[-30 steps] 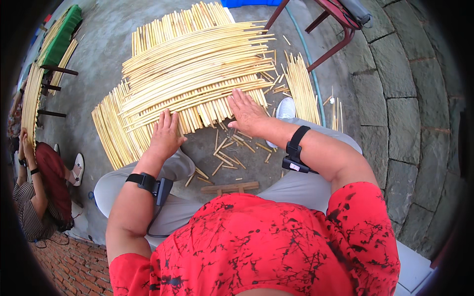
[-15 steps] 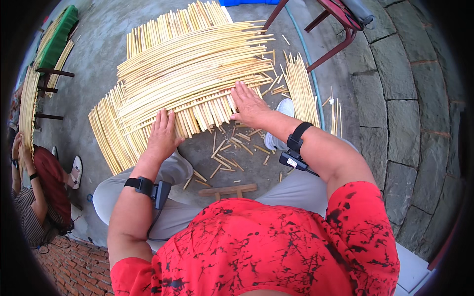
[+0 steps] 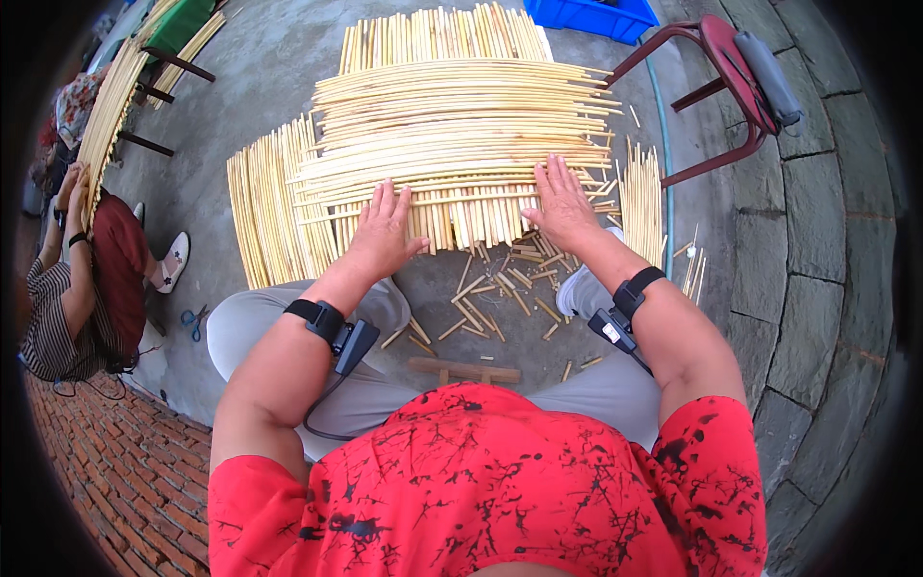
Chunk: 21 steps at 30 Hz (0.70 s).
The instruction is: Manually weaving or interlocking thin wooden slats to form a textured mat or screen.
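Before me lies a broad mat of pale yellow stalks (image 3: pixel 461 115), with crosswise stalks over a layer running away from me. My left hand (image 3: pixel 387 229) rests palm down on its near edge, with the fingers stretched over the front crosswise stalks. Farther right along that edge, my right hand (image 3: pixel 562 204) lies the same way, fingers extended and thumb held out. Neither hand grips anything. Between them, the cut ends of the lower stalks (image 3: pixel 471 219) stick out toward me. A second bundle of stalks (image 3: pixel 271 212) spreads at the mat's left.
Short cut pieces (image 3: pixel 486 303) litter the floor near my feet, beside a small wooden piece (image 3: pixel 463 370). Loose stalks (image 3: pixel 642 197), a dark red chair (image 3: pixel 728 72) and a blue crate (image 3: pixel 591 14) are right. Leftward are scissors (image 3: pixel 194 323) and a seated person (image 3: pixel 82 279) holding stalks.
The view has shifted, so the mat appears farther right and more of the chair and blue crate shows. Both hands still lie on the mat's near edge.
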Tool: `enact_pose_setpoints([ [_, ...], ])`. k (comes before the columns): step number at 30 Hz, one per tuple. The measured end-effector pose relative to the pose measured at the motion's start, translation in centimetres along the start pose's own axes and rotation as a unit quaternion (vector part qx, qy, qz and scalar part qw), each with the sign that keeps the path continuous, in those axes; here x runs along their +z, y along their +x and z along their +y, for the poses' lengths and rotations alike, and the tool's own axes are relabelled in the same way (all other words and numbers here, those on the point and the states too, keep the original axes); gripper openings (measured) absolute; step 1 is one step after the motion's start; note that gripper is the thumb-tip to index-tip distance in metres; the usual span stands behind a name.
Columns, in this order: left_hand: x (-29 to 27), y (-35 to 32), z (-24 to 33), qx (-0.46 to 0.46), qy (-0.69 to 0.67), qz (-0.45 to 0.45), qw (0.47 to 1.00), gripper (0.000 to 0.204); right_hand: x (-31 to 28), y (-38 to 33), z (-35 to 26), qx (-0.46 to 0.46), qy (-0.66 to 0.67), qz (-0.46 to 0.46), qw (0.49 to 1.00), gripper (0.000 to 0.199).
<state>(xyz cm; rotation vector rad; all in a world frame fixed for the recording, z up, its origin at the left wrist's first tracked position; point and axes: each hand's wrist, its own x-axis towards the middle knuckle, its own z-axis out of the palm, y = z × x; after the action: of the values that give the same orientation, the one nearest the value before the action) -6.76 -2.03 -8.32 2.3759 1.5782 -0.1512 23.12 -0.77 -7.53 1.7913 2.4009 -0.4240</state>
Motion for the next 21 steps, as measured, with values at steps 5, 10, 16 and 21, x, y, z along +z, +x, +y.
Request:
enact_pose_setpoints([
  [5, -1.9, 4.8, -0.9, -0.003, -0.061, 0.089, 0.994, 0.066, -1.8, 2.4, 0.2, 0.045, -0.015, 0.021, 0.999, 0.070],
  [10, -0.3, 9.2, -1.9, -0.041, 0.033, 0.170, 0.984, 0.062, -2.2, 5.8, 0.1, 0.009, -0.032, 0.035, 0.999, 0.069],
  [16, 3.3, 10.4, -1.3, -0.103, -0.008, 0.193, 0.976, 0.062, 4.0, 6.7, -1.3, -0.002, -0.018, 0.124, 0.992, 0.072],
  [21, 3.8, 11.0, -1.4, -0.102, -0.014, 0.205, 0.973, 0.064, 5.1, 7.6, -1.0, -0.016, -0.028, 0.176, 0.984, 0.072],
])
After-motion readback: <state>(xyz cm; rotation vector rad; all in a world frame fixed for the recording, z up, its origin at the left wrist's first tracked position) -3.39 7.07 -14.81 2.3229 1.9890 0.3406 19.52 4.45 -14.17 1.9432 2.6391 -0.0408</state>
